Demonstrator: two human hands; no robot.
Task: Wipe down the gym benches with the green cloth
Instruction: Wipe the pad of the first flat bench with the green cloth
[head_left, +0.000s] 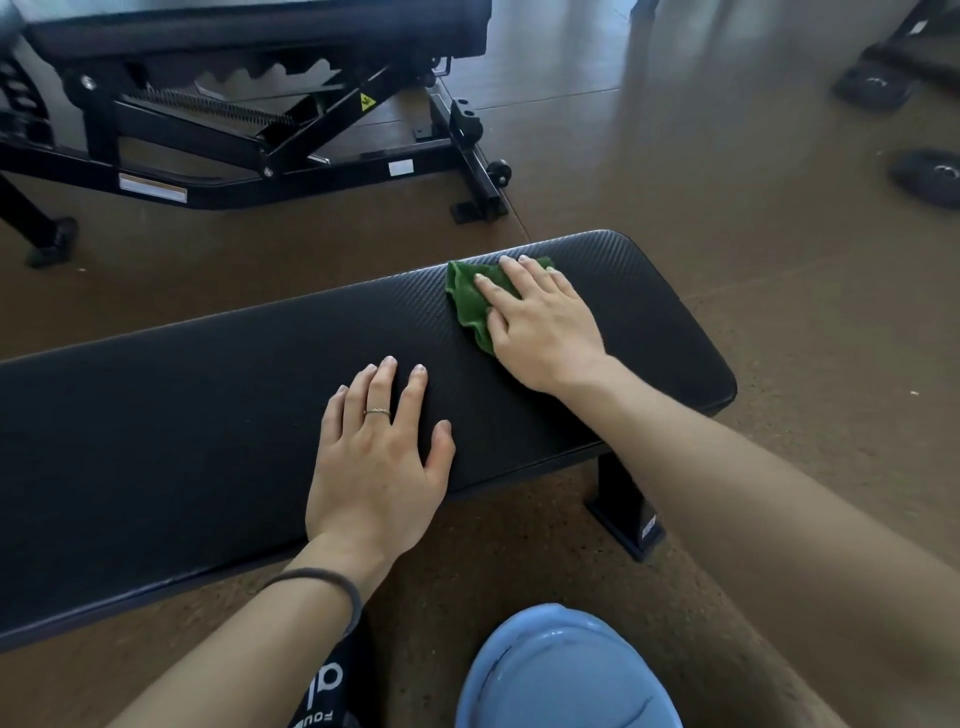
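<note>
A flat black padded bench (208, 415) runs across the view from the left edge to the right. My right hand (540, 322) presses the crumpled green cloth (467, 296) flat onto the pad near its far right end; most of the cloth is under my palm and fingers. My left hand (379, 457) lies flat on the pad's near edge with fingers spread, holding nothing. It wears a thin ring, and a dark hair tie circles the wrist.
A black adjustable bench (249, 130) on a metal frame stands behind on the brown floor. Dark weight plates (930, 174) lie on the floor at the far right. A blue shoe (561, 675) is below, beside the flat bench's leg (623, 509).
</note>
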